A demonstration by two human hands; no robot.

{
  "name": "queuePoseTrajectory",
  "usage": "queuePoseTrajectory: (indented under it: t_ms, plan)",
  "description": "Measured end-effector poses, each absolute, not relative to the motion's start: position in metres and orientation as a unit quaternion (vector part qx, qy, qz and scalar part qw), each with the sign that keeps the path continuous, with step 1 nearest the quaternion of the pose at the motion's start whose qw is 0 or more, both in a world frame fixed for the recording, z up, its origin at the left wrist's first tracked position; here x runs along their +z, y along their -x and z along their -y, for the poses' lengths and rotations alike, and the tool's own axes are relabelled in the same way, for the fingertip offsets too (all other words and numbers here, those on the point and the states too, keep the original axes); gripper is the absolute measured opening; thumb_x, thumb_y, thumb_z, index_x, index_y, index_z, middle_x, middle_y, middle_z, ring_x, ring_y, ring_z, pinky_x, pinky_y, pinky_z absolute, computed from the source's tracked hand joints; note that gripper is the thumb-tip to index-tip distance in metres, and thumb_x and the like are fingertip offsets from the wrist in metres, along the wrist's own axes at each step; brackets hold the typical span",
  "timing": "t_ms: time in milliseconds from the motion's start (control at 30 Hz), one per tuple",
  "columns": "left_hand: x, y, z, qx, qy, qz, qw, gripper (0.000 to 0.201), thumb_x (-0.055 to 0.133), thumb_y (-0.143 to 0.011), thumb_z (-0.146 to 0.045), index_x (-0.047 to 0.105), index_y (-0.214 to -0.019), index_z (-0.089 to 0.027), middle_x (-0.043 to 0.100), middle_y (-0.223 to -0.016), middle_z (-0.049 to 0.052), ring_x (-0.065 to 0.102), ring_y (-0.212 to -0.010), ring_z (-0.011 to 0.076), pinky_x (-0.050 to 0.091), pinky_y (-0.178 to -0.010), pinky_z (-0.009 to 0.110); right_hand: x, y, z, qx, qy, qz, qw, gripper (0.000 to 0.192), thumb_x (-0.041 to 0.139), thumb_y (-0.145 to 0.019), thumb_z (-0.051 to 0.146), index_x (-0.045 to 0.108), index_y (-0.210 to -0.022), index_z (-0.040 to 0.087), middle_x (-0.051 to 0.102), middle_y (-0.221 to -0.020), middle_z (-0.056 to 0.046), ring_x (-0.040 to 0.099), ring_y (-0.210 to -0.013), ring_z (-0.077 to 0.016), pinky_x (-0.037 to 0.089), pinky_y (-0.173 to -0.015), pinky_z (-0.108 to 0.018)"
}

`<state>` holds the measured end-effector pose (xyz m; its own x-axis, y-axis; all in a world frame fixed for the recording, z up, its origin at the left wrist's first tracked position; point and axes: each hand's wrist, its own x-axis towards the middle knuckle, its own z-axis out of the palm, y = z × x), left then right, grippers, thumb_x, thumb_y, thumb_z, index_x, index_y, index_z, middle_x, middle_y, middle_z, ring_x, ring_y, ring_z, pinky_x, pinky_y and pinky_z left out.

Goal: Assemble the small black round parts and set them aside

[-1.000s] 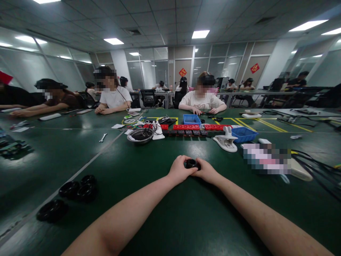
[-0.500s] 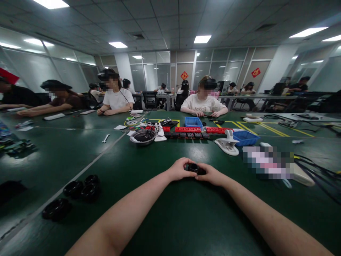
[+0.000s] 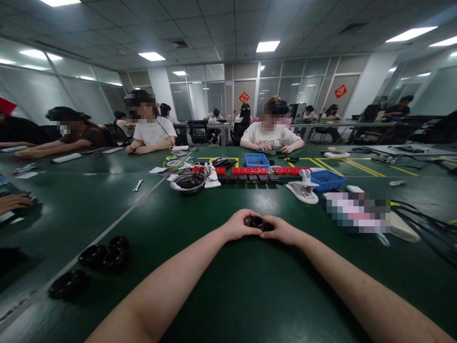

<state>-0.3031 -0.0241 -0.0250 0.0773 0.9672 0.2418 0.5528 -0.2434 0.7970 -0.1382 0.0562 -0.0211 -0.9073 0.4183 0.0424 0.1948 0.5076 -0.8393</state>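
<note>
Between my hands, low over the green table, is a glossy black ring-shaped part (image 3: 256,222) with its round opening facing up and toward me. My left hand (image 3: 240,225) wraps round its left side, thumb in front and fingers behind. From the right, the fingertips of my right hand (image 3: 280,230) close in on the same part, thumb near my left thumb. A dark patch lies under the right fingers; whether it belongs to the part or is shadow I cannot tell. Several similar black rings (image 3: 116,258) rest on the table to the left of my left forearm.
Ahead stand a metal bowl (image 3: 188,188) with dark cables, a white clip stand (image 3: 304,191), red power strips (image 3: 250,170) and a blue tray (image 3: 327,179). A wrench (image 3: 137,185) lies left. Black cables (image 3: 423,224) run at right. A co-worker's hand (image 3: 14,202) reaches in at the left edge.
The view has shifted slightly, so the table objects sit a little further left and most a little higher. A co-worker's hand has come into view at the left. My grip looks the same.
</note>
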Motion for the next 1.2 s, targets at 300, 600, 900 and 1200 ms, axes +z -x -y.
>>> queuePoseTrajectory:
  t_ms: [300,600,900,1200]
  plan:
    - [-0.024,0.296,0.027,0.404,-0.664,-0.586,0.229,0.046,0.065,-0.052,-0.039,0.054,-0.09,-0.016,0.049,-0.083,0.002,0.044,-0.066,0.0107,0.037,-0.057,0.022,-0.026,0.14,-0.054,0.423,0.24,0.862,0.147,0.036,0.062,-0.057,0.031,0.051,-0.088,0.014,0.053,-0.074,0.0,0.048,-0.067,-0.0129,0.035,-0.057,-0.023]
    - [-0.023,0.278,0.031,0.424,-0.588,-0.675,0.138,0.039,0.063,-0.055,-0.039,0.052,-0.085,-0.017,0.05,-0.083,0.003,0.048,-0.077,0.0165,0.038,-0.067,0.028,-0.037,0.155,-0.039,0.217,0.382,0.87,0.224,0.029,0.06,-0.056,0.037,0.042,-0.067,0.018,0.048,-0.063,0.002,0.043,-0.056,-0.0107,0.026,-0.048,-0.021]
    - [-0.021,0.279,0.03,0.418,-0.605,-0.67,0.109,0.035,0.062,-0.057,-0.038,0.053,-0.083,-0.017,0.05,-0.082,0.003,0.047,-0.079,0.0167,0.038,-0.068,0.028,-0.03,0.157,-0.026,0.13,0.418,0.873,0.215,0.035,0.056,-0.061,0.042,0.047,-0.082,0.016,0.053,-0.081,-0.007,0.05,-0.073,-0.0184,0.032,-0.058,-0.026]
    - [-0.021,0.304,0.024,0.392,-0.68,-0.561,0.263,0.045,0.065,-0.055,-0.037,0.055,-0.092,-0.015,0.052,-0.085,0.003,0.047,-0.069,0.0115,0.038,-0.061,0.024,-0.022,0.138,-0.053,0.373,0.171,0.898,0.16,0.038,0.057,-0.064,0.028,0.051,-0.1,0.015,0.057,-0.09,-0.004,0.051,-0.079,-0.0164,0.039,-0.068,-0.027]
